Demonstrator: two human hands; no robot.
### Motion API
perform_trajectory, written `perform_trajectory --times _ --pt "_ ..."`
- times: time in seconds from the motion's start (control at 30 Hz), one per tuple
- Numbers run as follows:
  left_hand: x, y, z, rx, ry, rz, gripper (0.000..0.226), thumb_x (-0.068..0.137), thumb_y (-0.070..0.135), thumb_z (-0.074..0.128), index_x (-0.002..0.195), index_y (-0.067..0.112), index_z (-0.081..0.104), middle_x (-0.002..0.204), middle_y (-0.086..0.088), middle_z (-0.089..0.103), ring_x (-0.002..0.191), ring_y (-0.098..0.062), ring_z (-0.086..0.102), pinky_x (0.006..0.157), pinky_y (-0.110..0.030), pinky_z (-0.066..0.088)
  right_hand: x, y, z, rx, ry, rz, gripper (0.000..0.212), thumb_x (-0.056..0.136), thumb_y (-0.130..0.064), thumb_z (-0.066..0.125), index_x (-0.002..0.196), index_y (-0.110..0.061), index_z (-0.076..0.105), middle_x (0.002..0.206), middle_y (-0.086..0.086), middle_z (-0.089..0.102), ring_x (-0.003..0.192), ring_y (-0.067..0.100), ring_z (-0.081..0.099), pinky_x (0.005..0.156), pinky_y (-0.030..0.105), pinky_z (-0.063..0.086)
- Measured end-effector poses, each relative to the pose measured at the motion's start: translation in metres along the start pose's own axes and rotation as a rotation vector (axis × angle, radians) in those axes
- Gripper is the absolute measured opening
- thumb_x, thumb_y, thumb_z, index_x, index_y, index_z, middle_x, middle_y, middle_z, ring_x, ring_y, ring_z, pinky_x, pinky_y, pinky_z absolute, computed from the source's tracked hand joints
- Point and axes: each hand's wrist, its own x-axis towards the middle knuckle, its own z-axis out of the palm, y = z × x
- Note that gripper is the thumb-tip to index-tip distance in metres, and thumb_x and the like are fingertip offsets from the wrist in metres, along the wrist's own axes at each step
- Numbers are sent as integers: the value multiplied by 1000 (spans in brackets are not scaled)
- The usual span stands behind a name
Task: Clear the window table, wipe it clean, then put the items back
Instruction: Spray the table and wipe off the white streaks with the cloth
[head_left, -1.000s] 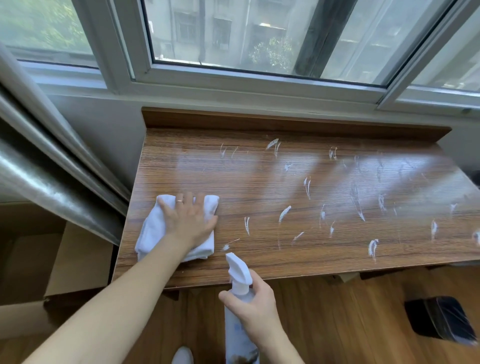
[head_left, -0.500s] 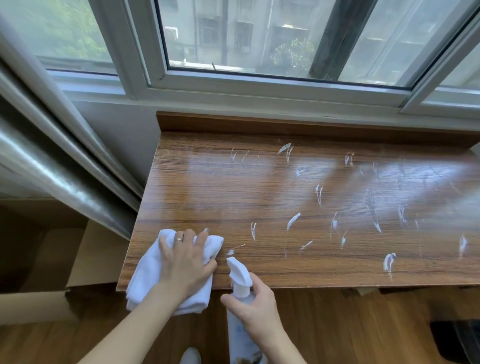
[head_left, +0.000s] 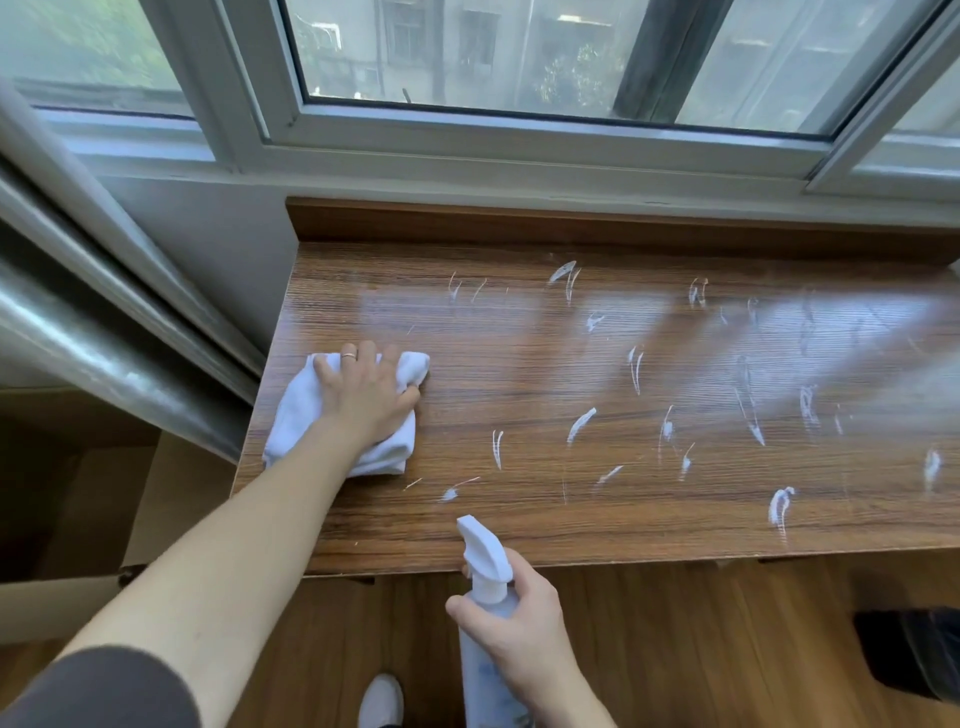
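Wood-grain table (head_left: 597, 525), glossy laminate top with a raised back lip, sits under a white-framed window (head_left: 519, 140). Top carries many white foamy streaks (head_left: 579, 423), thin curved smears spread across the middle and right; left part looks streak-free. Left hand (head_left: 366, 395) lies flat, fingers spread, pressing a white cloth (head_left: 296, 415) at the table's left side; cloth is soft, folded and bunched, ring on one finger. Right hand (head_left: 514, 629) wraps around the neck of a spray bottle (head_left: 485, 675), held below the table's front edge; bottle has a white plastic trigger head and pale translucent body, nozzle pointing toward the table. Hands apart. Wood-look floor (head_left: 675, 649) below, dark bin (head_left: 914, 654) at right, white shoe tip (head_left: 382, 699) at bottom.
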Motion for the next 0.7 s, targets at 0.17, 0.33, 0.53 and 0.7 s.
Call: perform_trajectory --times 0.17,0.33,0.53,0.7 --pt "-35 -4 6 -56 83 55 52 79 49 36 110 14 59 102 -11 58 98 -32 52 90 -53 31 3 -7 1 -14 -8 -30 42 59 -49 75 96 -30 69 90 0 67 78 5 60 73 23 51" --pt "-106 -1 17 -68 171 97 46 73 45 42 101 16 63 90 -5 56 86 -31 54 87 -52 32 10 -14 0 -21 -19 -41 36 61 -46 76 91 -28 69 91 0 67 75 3 57 72 21 49" --pt "-137 6 27 -60 292 133 46 73 44 45 103 15 63 86 -6 54 82 -31 54 86 -54 33 19 -17 -2 8 -57 -41 27 71 -32 80 95 -30 69 81 -13 67 75 0 57 74 18 49" --pt "-116 7 25 -49 279 138 38 72 44 43 92 16 61 82 -4 50 78 -30 52 80 -50 33 24 -19 0 -6 -69 -13 26 79 -23 82 100 -30 68 84 -15 68 79 0 60 74 18 50"
